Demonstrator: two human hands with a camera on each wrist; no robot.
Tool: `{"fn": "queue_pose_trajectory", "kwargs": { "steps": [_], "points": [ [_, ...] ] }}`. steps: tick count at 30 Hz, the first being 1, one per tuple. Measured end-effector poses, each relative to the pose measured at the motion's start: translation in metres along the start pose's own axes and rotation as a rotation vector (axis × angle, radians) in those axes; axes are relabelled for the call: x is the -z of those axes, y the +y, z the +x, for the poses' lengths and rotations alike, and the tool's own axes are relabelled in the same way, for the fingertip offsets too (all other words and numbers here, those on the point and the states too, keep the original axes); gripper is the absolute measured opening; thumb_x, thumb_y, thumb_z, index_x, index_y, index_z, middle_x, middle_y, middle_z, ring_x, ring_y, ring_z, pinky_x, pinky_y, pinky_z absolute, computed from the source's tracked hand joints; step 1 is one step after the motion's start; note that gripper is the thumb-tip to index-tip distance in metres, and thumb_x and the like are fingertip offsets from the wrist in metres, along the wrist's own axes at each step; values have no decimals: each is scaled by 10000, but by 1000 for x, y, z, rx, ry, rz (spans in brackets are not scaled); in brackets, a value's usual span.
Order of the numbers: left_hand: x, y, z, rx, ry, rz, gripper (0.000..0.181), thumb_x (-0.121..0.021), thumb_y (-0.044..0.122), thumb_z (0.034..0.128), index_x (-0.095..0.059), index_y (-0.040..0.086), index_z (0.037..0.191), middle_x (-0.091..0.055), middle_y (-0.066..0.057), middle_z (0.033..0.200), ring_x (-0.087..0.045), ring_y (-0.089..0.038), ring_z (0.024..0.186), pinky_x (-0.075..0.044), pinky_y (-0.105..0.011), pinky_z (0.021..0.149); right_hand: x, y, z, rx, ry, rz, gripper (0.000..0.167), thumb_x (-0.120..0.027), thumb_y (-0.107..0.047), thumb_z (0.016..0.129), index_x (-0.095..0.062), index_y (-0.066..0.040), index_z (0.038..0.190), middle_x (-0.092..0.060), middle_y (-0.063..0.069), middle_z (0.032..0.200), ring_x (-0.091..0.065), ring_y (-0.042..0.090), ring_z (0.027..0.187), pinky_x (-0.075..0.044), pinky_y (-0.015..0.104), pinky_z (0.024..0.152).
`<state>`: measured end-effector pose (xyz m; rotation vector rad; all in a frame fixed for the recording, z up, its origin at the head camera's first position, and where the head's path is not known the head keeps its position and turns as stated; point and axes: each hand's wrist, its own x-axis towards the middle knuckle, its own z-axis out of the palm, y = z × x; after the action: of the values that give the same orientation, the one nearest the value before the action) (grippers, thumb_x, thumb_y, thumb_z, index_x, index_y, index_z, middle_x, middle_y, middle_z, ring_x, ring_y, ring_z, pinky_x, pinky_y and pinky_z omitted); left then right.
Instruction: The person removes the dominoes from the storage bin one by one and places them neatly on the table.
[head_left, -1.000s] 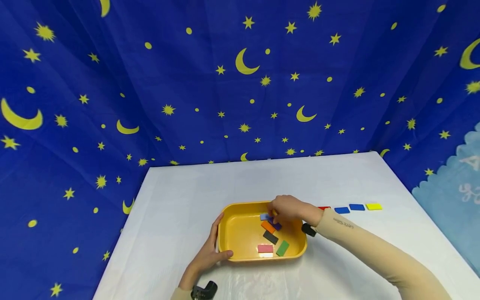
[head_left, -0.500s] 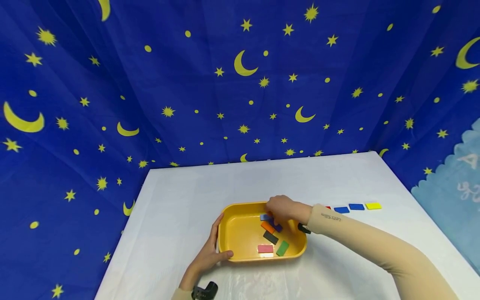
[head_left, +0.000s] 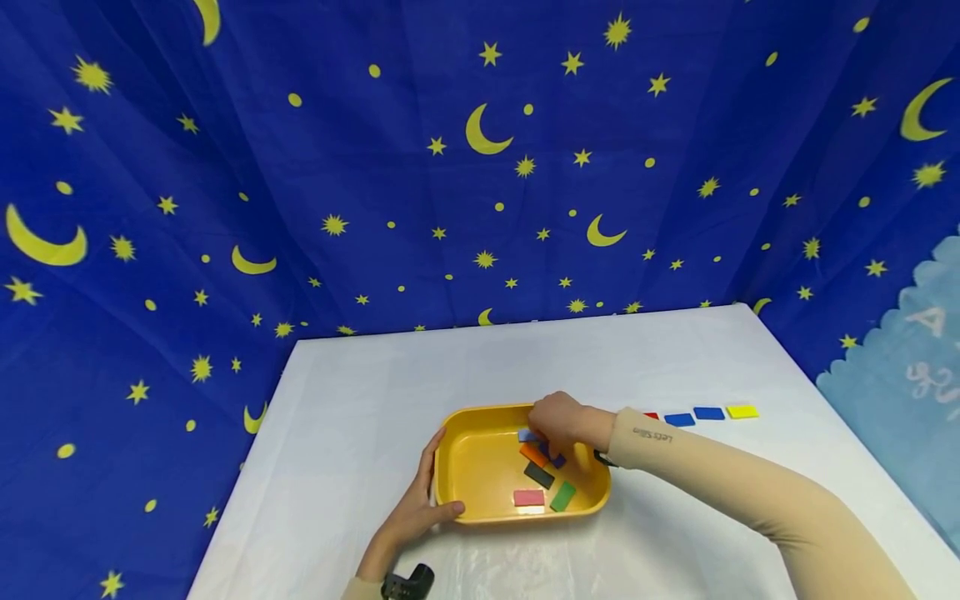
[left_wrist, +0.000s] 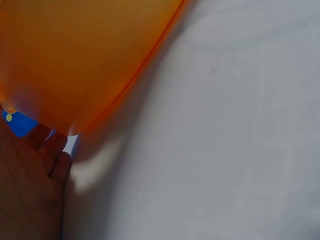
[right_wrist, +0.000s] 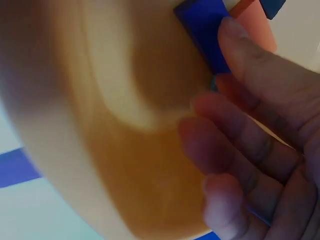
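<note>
My left hand [head_left: 415, 506] holds the yellow tray [head_left: 476, 467] at its left end, thumb at the front rim and fingers along the side. Inside the tray, my right hand [head_left: 557, 419] reaches down to a dark blue block [right_wrist: 200, 30]. The right wrist view has the thumb on that block and the index finger by its lower end; the other fingers are bent and hold nothing. Around it lie a light blue block [head_left: 527, 435], an orange block [head_left: 532, 454], a black block [head_left: 539, 475], a pink block [head_left: 528, 497] and a green block [head_left: 563, 497].
On the white table [head_left: 360, 417], right of the tray, stretches a row: a red block [head_left: 652, 416] partly behind the right sleeve, two blue blocks [head_left: 708, 413] and a yellow block [head_left: 742, 412]. A blue star-patterned curtain [head_left: 420, 192] borders the table behind and at the sides.
The right hand has shifted slightly over the dark blue block and covers more of it; its forearm has swung left. The left hand and tray stay put.
</note>
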<state>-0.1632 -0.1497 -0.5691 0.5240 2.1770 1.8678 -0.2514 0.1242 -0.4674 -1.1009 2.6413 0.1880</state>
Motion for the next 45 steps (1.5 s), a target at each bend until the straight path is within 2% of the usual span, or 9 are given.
{"fn": "queue_pose_trajectory", "kwargs": {
  "steps": [5,11,19,25,31,37,42,45],
  "points": [
    [0,0,0,-5,0,4,1033,-766,144,769,-86,361,1515,-61,-43,1576,-126,-260,1396,-133,-560,1060,0,-1,2,33,-4,-74,447,-886,-199,647,-448,-168,563,-406,-50,558,-359,105,531,-353,238,519],
    [0,-1,1,-11,2,6,1027,-765,152,771,-88,362,1514,-58,-40,1576,-117,-265,1400,-127,-565,1062,0,-3,4,25,-32,-83,432,-894,-278,636,-481,-170,579,-434,-68,571,-380,91,538,-368,229,526],
    [-2,1,0,-4,10,18,1028,-770,186,770,-85,359,1516,-63,-48,1577,-110,-269,1403,-114,-588,1066,-1,-6,5,-11,-89,70,334,-873,-329,661,-578,-188,590,-496,-121,578,-462,68,565,-413,221,555],
    [-3,2,-1,5,6,6,1036,-774,180,770,-80,357,1518,-66,-55,1577,-127,-253,1395,-124,-551,1071,-2,-3,7,-67,-142,132,333,-865,-367,664,-580,-197,640,-507,-123,627,-466,79,606,-422,240,604],
    [-2,4,0,-3,10,1,1035,-770,161,767,-83,352,1518,-84,-54,1575,-151,-251,1391,-132,-539,1065,-4,-5,8,-48,-129,160,351,-886,-373,624,-583,-199,594,-509,-131,594,-457,54,578,-414,228,570],
    [-1,4,0,3,17,8,1033,-774,183,766,-86,354,1517,-84,-57,1575,-142,-260,1396,-123,-570,1072,-6,-6,7,-93,-152,187,316,-880,-378,630,-615,-210,586,-531,-126,570,-464,54,545,-402,220,534],
    [-1,3,0,3,14,1,1037,-778,188,764,-86,356,1517,-83,-53,1575,-141,-256,1395,-122,-561,1074,-9,-5,5,-130,-175,248,325,-874,-381,638,-619,-187,587,-532,-95,545,-436,68,505,-349,209,491],
    [-2,2,0,-1,12,7,1037,-778,189,763,-85,353,1517,-78,-53,1576,-134,-253,1398,-117,-558,1077,-10,-3,4,-155,-199,335,316,-872,-359,647,-627,-169,586,-553,-81,534,-469,71,493,-350,201,475]
  ]
}}
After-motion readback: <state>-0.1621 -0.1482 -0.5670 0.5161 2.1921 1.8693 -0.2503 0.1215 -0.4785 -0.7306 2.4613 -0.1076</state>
